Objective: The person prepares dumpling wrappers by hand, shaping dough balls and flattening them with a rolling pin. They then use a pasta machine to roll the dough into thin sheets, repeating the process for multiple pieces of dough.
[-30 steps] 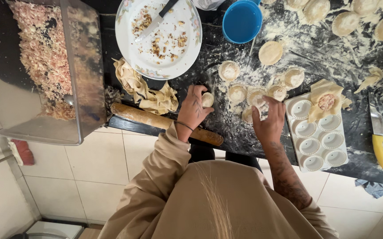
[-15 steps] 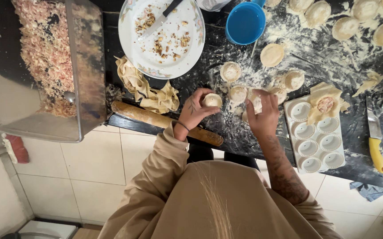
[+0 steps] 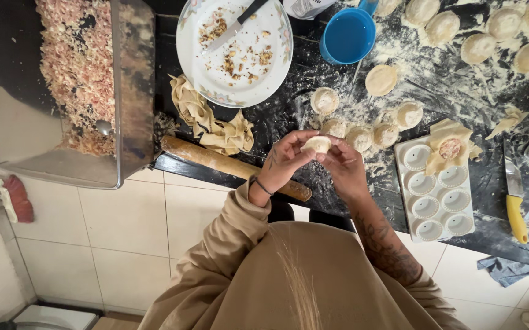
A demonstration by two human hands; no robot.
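Both hands meet over the edge of the floured black counter [image 3: 460, 91]. A small filled dough parcel [image 3: 317, 144] is pinched between my left hand [image 3: 283, 162] and my right hand [image 3: 343, 168], fingertips of both on it. Just beyond them lie several finished round dumplings [image 3: 362, 135]. To the right is a white plastic dumpling mould tray [image 3: 436, 195] with a dough sheet and filling [image 3: 449, 146] on its top cell. A wooden rolling pin [image 3: 215, 162] lies left of my left hand.
A clear tub of minced filling [image 3: 75, 73] sits at the left. A white plate with crumbs and a knife [image 3: 234, 49], dough scraps [image 3: 209, 122], a blue cup [image 3: 349, 36], more dumplings [image 3: 503, 24] and a yellow-handled knife [image 3: 514, 195] lie around.
My right hand left the dumplings on the counter and came over to my left hand. Both hands now hold the dough parcel, lifted nearer to my body.
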